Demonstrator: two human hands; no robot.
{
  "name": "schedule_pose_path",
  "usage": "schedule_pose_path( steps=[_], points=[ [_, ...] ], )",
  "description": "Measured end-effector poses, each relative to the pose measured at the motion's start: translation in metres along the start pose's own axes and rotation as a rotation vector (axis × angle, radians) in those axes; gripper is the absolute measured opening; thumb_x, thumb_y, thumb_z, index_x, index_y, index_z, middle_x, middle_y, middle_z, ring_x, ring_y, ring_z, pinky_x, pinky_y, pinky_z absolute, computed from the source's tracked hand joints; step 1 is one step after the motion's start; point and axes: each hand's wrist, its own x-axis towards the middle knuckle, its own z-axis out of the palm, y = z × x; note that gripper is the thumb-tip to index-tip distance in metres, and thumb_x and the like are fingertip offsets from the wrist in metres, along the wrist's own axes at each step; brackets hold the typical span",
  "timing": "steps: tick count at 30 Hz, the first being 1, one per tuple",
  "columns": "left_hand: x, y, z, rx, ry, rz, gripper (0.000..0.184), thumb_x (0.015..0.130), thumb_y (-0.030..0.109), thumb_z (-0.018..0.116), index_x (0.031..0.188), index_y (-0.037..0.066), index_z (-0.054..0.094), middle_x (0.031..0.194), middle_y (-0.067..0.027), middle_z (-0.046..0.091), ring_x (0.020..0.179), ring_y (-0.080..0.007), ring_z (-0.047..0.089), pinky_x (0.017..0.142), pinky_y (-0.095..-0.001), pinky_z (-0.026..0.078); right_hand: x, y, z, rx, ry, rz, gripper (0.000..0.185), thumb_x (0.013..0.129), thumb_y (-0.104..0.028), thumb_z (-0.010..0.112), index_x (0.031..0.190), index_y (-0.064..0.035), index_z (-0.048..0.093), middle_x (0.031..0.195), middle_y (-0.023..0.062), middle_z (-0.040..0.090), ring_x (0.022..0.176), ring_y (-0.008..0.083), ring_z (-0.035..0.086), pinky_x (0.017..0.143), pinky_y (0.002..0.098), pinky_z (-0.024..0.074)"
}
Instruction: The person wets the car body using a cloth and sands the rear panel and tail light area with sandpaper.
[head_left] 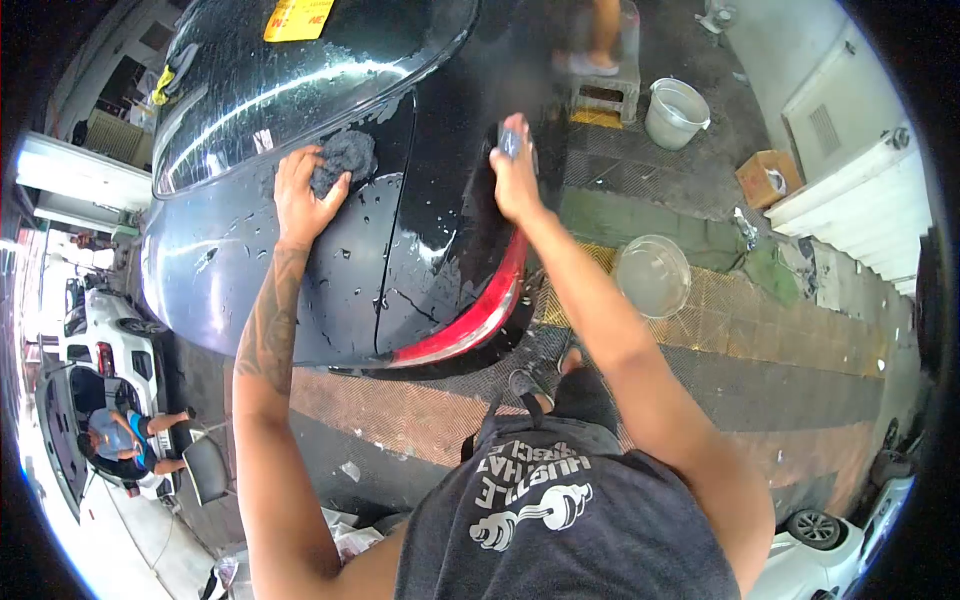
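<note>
My left hand (305,195) is curled round a dark grey cloth (345,162), which lies bunched on the wet trunk lid below the rear window. My right hand (515,172) is closed on a small greyish-blue object (510,141) at the car's rear side panel; its exact kind is unclear. Water drops and streaks cover the black car (350,270). A red tail light (470,325) curves along the near corner. On the rear window sits a yellow label (298,18).
A white bucket (677,113) and a clear round tub (652,277) stand on the floor at right. Near them are a cardboard box (768,179) and a step stool (612,85) with someone's foot on it. A seated person (115,437) and white car (120,335) are at left.
</note>
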Motion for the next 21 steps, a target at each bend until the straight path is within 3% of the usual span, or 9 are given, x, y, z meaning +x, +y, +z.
schedule_pose_path(
  steps=[2,4,6,10,12,13,15,17,21],
  points=[
    [-0.004,0.001,-0.002,0.012,-0.006,-0.028,0.035,0.076,0.023,0.081,0.094,0.002,0.059,0.116,-0.0144,0.065,0.105,-0.0361,0.059,0.093,-0.0432,0.047,-0.007,-0.009,-0.001,0.109,-0.018,0.047,0.067,0.102,-0.021,0.037,0.16,0.0034,0.012,0.168,0.0253,0.005,0.156,0.0399,0.003,0.126,0.051,0.005],
    [-0.001,0.001,0.003,0.013,-0.01,-0.034,0.035,0.076,0.024,0.081,0.094,0.003,0.06,0.116,-0.0145,0.065,0.105,-0.0363,0.059,0.093,-0.0431,0.047,-0.088,-0.036,0.014,-0.036,-0.018,-0.124,0.069,0.102,-0.024,0.038,0.16,0.0013,0.012,0.168,0.0248,0.005,0.156,0.0395,0.002,0.125,0.0517,0.0034],
    [0.0,-0.002,0.004,0.005,0.048,-0.001,0.036,0.074,0.03,0.082,0.091,0.007,0.06,0.115,-0.0093,0.065,0.106,-0.0329,0.059,0.09,-0.0425,0.046,-0.144,-0.058,0.016,0.182,-0.084,-0.172,0.072,0.1,-0.027,0.041,0.161,-0.0008,0.012,0.169,0.0231,0.004,0.157,0.0389,0.001,0.125,0.0523,0.0011],
    [0.0,0.002,0.001,-0.003,0.022,-0.023,0.034,0.077,0.025,0.081,0.093,0.003,0.061,0.116,-0.0145,0.066,0.104,-0.0362,0.06,0.093,-0.0435,0.047,-0.037,-0.003,0.01,0.016,0.042,-0.103,0.07,0.102,-0.035,0.037,0.159,0.0026,0.019,0.168,0.0229,0.011,0.157,0.0358,0.007,0.126,0.045,0.0066],
    [-0.003,0.007,0.001,-0.007,0.031,-0.035,0.034,0.077,0.025,0.081,0.094,0.003,0.061,0.116,-0.0141,0.066,0.105,-0.0359,0.06,0.093,-0.0431,0.047,-0.002,0.016,0.008,-0.013,0.038,-0.05,0.071,0.099,-0.021,0.043,0.16,0.0009,0.014,0.168,0.0243,0.009,0.156,0.0376,0.007,0.126,0.0479,0.0082],
    [0.001,0.005,-0.001,-0.005,0.032,-0.025,0.034,0.077,0.025,0.081,0.094,0.004,0.061,0.117,-0.0137,0.065,0.105,-0.0356,0.06,0.093,-0.0427,0.047,-0.021,0.001,0.004,0.162,-0.014,-0.053,0.069,0.1,-0.019,0.042,0.16,0.0021,0.013,0.167,0.0247,0.009,0.157,0.0358,0.006,0.126,0.0472,0.0066],
    [0.004,0.005,-0.001,0.006,0.023,-0.028,0.034,0.078,0.026,0.081,0.095,0.004,0.061,0.117,-0.0134,0.065,0.105,-0.0352,0.06,0.093,-0.0427,0.047,-0.1,-0.043,0.013,-0.069,-0.042,-0.174,0.074,0.1,-0.03,0.043,0.16,0.0018,0.014,0.168,0.0232,0.007,0.156,0.0406,0.005,0.125,0.0515,0.0067],
    [0.0,0.005,0.0,0.024,0.017,-0.038,0.035,0.079,0.028,0.08,0.095,0.004,0.06,0.117,-0.0123,0.065,0.105,-0.0345,0.059,0.093,-0.0429,0.047,-0.139,-0.055,0.016,0.06,-0.095,-0.237,0.076,0.101,-0.037,0.04,0.161,-0.0001,0.013,0.169,0.0214,0.004,0.156,0.0415,0.003,0.124,0.0546,0.003],
    [0.002,0.003,0.001,0.005,0.049,-0.02,0.035,0.079,0.028,0.08,0.095,0.003,0.06,0.117,-0.012,0.065,0.105,-0.0345,0.059,0.093,-0.0433,0.046,-0.055,-0.027,0.001,0.016,-0.089,-0.268,0.07,0.101,-0.028,0.04,0.162,-0.0044,0.015,0.169,0.0206,0.008,0.156,0.0393,0.006,0.125,0.0513,0.004]
  ],
)
